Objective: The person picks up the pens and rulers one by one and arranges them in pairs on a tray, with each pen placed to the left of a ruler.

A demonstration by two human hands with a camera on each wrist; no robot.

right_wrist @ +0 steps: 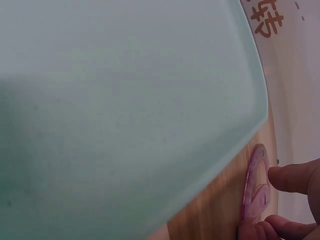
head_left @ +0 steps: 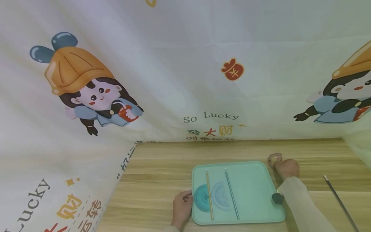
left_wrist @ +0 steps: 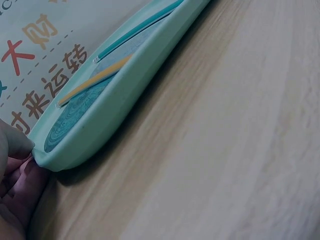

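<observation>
A pale green tray point(head_left: 252, 193) lies on the wooden table. On it are a teal protractor point(head_left: 200, 201), a clear blue protractor point(head_left: 220, 195), a yellow pencil point(head_left: 210, 199) and a blue pencil point(head_left: 233, 196). My left hand point(head_left: 182, 207) pinches the tray's left edge, and in the left wrist view its thumb point(left_wrist: 20, 142) meets the rim. Beyond the tray's far right corner, my right hand point(head_left: 287, 168) holds a pink protractor point(right_wrist: 256, 187) at its edge, between thumb and fingers. That protractor is beside the tray, over the table.
A dark pencil point(head_left: 340, 201) lies on the table point(head_left: 318, 161) to the right of my right arm. A black object point(head_left: 277, 198) sits by the right wrist, over the tray's edge. Printed cloth point(head_left: 174, 80) hangs behind the table and at its sides.
</observation>
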